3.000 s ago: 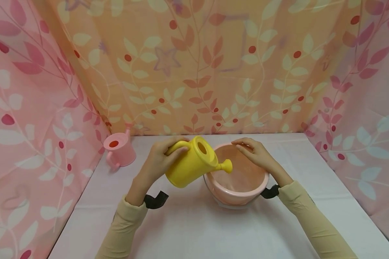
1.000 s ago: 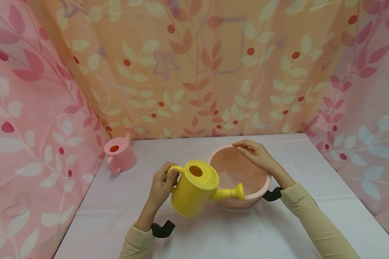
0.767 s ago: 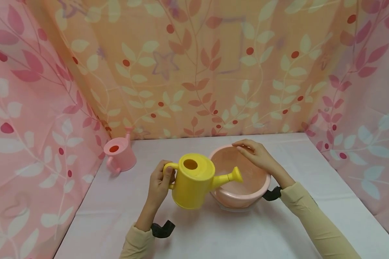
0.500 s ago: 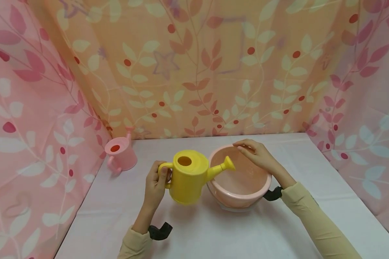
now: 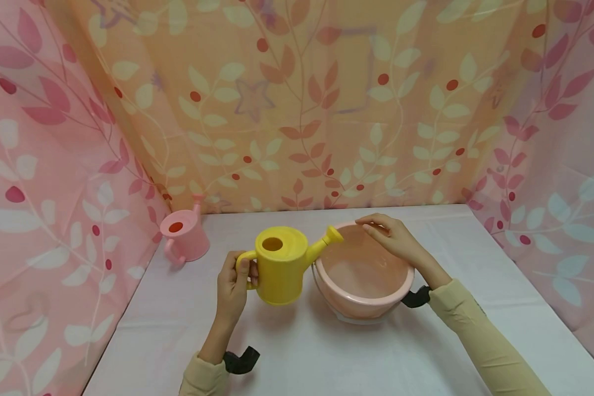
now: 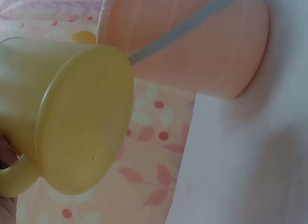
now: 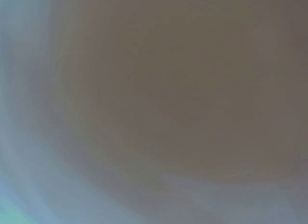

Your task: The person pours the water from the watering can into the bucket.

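My left hand [image 5: 234,286] grips the handle of a yellow watering can [image 5: 279,272], holding it off the table, nearly upright. Its spout slants up to the right, and its rose overlaps the left rim of a pink bucket [image 5: 363,301] in the head view. The left wrist view shows the watering can's underside [image 6: 89,120] and the bucket's side [image 6: 202,51] with a grey bail handle across it. My right hand [image 5: 391,235] lies over the bucket's far right rim with loosely bent fingers, fingertips at the rim. The right wrist view is only a blur.
A pink watering can [image 5: 187,236] stands at the table's back left corner. The white-covered table [image 5: 297,357] is enclosed by leaf-patterned cloth on the left, back [image 5: 302,110] and right. A black wrist mount sits on each forearm.
Three seconds ago the yellow watering can was tilted over the bucket. It dipped lower, then tipped back with its spout rising, and moved left. My right hand stayed on the bucket.
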The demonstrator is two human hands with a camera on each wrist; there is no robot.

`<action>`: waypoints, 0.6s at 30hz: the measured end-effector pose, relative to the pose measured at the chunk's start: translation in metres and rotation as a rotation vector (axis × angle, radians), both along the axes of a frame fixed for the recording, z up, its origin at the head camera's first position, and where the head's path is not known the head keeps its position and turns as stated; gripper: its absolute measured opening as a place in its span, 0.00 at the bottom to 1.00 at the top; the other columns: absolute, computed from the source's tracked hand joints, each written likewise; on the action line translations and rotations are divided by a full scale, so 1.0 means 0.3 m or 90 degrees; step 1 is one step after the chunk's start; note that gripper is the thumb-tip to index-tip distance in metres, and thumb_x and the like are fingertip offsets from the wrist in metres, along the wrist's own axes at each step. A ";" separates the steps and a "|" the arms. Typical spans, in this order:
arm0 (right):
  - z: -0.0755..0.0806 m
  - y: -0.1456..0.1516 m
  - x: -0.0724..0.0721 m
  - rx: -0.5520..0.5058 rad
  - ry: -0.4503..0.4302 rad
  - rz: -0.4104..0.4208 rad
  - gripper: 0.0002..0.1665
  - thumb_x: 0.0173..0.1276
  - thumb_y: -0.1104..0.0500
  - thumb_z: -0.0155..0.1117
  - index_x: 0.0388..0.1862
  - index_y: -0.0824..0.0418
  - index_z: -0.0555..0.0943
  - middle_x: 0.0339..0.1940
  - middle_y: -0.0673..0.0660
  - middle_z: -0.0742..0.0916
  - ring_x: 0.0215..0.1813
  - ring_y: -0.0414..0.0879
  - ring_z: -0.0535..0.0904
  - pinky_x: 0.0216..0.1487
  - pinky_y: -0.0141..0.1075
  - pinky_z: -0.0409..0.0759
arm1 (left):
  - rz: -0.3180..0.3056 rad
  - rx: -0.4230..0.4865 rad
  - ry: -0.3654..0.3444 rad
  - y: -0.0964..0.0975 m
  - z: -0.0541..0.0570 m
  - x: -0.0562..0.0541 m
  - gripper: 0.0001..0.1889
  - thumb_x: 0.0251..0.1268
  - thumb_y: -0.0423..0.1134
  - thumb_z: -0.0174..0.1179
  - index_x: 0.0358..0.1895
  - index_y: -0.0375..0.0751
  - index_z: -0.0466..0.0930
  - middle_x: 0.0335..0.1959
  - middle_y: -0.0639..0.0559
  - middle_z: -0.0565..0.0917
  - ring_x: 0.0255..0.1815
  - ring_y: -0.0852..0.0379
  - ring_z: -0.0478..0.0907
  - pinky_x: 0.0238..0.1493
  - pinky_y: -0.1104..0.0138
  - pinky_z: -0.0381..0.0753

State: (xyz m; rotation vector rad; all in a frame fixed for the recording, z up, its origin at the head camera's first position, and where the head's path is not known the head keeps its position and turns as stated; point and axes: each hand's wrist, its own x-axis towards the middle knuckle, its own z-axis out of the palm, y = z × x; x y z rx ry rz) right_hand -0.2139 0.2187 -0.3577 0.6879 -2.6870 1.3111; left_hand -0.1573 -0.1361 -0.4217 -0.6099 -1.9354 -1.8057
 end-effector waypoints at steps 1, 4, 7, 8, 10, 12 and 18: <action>0.000 0.000 0.000 -0.001 0.000 0.000 0.16 0.69 0.61 0.55 0.54 0.65 0.76 0.53 0.60 0.81 0.60 0.52 0.73 0.59 0.44 0.71 | 0.001 0.001 0.002 -0.002 -0.006 -0.001 0.07 0.72 0.29 0.40 0.43 0.28 0.67 0.24 0.40 0.72 0.21 0.55 0.72 0.23 0.70 0.77; -0.002 0.000 -0.001 -0.002 0.001 -0.002 0.16 0.69 0.61 0.55 0.54 0.65 0.76 0.53 0.60 0.81 0.60 0.52 0.73 0.58 0.43 0.71 | 0.004 0.006 0.000 -0.008 -0.021 -0.001 0.07 0.72 0.28 0.40 0.43 0.28 0.67 0.25 0.39 0.72 0.21 0.54 0.73 0.23 0.69 0.78; -0.004 0.000 0.000 -0.002 0.000 -0.002 0.16 0.69 0.62 0.55 0.54 0.65 0.76 0.53 0.60 0.81 0.60 0.52 0.73 0.58 0.43 0.72 | 0.010 0.010 -0.004 -0.013 -0.032 0.000 0.07 0.72 0.27 0.40 0.44 0.28 0.67 0.26 0.38 0.73 0.23 0.54 0.74 0.26 0.68 0.79; -0.005 0.000 -0.001 -0.004 0.000 -0.001 0.16 0.69 0.62 0.55 0.54 0.65 0.76 0.53 0.60 0.81 0.60 0.52 0.73 0.58 0.43 0.72 | 0.013 0.012 -0.007 -0.015 -0.035 0.001 0.07 0.72 0.28 0.40 0.44 0.27 0.67 0.27 0.37 0.73 0.24 0.54 0.74 0.27 0.69 0.79; -0.005 0.000 -0.001 -0.008 -0.001 -0.002 0.16 0.69 0.62 0.55 0.53 0.65 0.77 0.53 0.61 0.81 0.60 0.52 0.73 0.58 0.43 0.71 | 0.022 0.014 -0.008 -0.020 -0.040 0.003 0.08 0.73 0.28 0.40 0.44 0.27 0.67 0.28 0.37 0.73 0.25 0.54 0.75 0.29 0.69 0.80; -0.006 0.000 -0.002 -0.012 0.000 0.001 0.16 0.69 0.62 0.55 0.53 0.66 0.77 0.53 0.61 0.81 0.60 0.53 0.73 0.58 0.43 0.71 | 0.027 0.018 -0.009 -0.027 -0.047 0.000 0.08 0.73 0.29 0.39 0.44 0.26 0.66 0.29 0.36 0.74 0.27 0.55 0.76 0.30 0.69 0.80; -0.003 0.001 -0.001 -0.008 0.010 0.009 0.16 0.69 0.63 0.55 0.54 0.66 0.76 0.53 0.62 0.81 0.60 0.54 0.73 0.58 0.43 0.71 | 0.049 0.014 -0.011 -0.054 -0.061 -0.017 0.08 0.72 0.27 0.40 0.45 0.24 0.65 0.31 0.34 0.75 0.30 0.54 0.78 0.34 0.70 0.80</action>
